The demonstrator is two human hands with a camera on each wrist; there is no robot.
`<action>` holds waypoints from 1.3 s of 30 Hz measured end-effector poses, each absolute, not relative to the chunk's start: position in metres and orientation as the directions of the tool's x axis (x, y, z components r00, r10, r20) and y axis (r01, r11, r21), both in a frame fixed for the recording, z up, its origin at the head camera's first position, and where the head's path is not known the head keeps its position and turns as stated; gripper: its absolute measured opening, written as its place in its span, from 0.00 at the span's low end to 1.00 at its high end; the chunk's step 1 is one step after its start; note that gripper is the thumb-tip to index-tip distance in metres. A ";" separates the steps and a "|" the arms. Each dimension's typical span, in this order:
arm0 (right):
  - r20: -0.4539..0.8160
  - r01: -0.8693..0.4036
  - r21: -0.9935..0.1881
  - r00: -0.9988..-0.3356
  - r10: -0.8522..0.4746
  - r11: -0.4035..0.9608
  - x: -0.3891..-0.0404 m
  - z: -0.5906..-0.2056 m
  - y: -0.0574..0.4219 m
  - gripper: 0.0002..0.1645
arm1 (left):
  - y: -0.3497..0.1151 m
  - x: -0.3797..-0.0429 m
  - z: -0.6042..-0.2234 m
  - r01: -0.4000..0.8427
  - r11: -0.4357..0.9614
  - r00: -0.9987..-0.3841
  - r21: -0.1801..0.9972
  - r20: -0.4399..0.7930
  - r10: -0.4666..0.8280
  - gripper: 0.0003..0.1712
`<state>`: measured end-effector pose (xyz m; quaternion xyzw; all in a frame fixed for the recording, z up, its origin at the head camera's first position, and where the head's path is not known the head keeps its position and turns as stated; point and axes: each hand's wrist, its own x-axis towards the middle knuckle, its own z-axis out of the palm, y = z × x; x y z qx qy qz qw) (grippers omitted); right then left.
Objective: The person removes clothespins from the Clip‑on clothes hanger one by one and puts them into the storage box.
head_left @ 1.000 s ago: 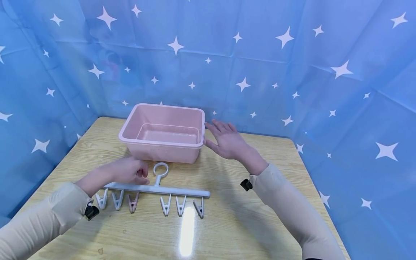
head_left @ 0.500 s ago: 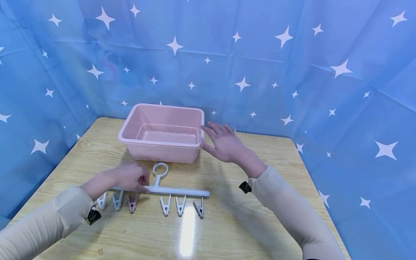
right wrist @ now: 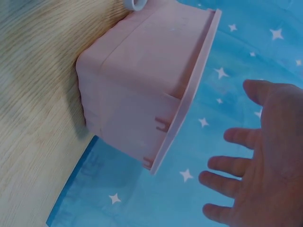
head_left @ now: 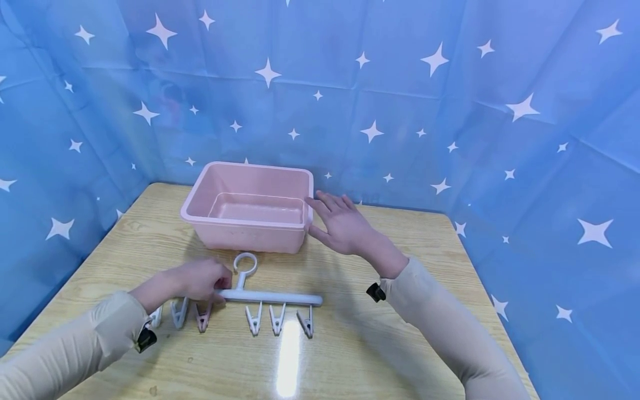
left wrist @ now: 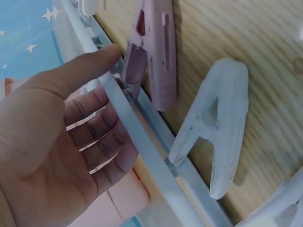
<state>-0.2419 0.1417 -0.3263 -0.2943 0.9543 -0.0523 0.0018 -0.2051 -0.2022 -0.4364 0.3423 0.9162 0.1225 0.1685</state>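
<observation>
A white clip hanger [head_left: 280, 298] lies on the table, its ring hook pointing toward the pink basin [head_left: 250, 238]. My left hand [head_left: 200, 280] holds its bar left of the hook. In the left wrist view, the thumb lies over the bar [left wrist: 139, 132] and the fingers reach behind it. Beside that thumb hangs a pink clip [left wrist: 163, 61], with a white clip [left wrist: 229, 113] farther along. My right hand [head_left: 345, 225] is spread with the fingers apart, near the basin's right rim. From the right wrist view, a gap separates it from the basin [right wrist: 132, 99].
Several clips hang off the bar toward the table's front, including a grey clip [head_left: 306, 322] at the right end. A blue star-patterned curtain [head_left: 400, 100] stands behind and beside the wooden table [head_left: 400, 333].
My left hand has moved slightly down onto the hanger's bar and its fingers have closed round it. The right hand has shifted slightly left. The basin keeps its place.
</observation>
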 end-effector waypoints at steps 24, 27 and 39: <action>0.021 -0.563 -0.078 -0.826 -0.563 0.823 -0.242 -0.331 0.136 0.39 | -0.204 -0.203 -0.453 0.663 0.646 -0.676 0.379 -0.069 0.734 0.21; 0.025 -0.567 -0.065 -0.824 -0.567 0.821 -0.243 -0.332 0.136 0.39 | -0.205 -0.203 -0.453 0.625 0.661 -0.689 0.414 -0.105 0.717 0.21; 0.027 -0.575 -0.075 -0.818 -0.575 0.814 -0.241 -0.334 0.135 0.39 | -0.206 -0.207 -0.466 0.582 0.620 -0.665 0.525 -0.131 0.735 0.20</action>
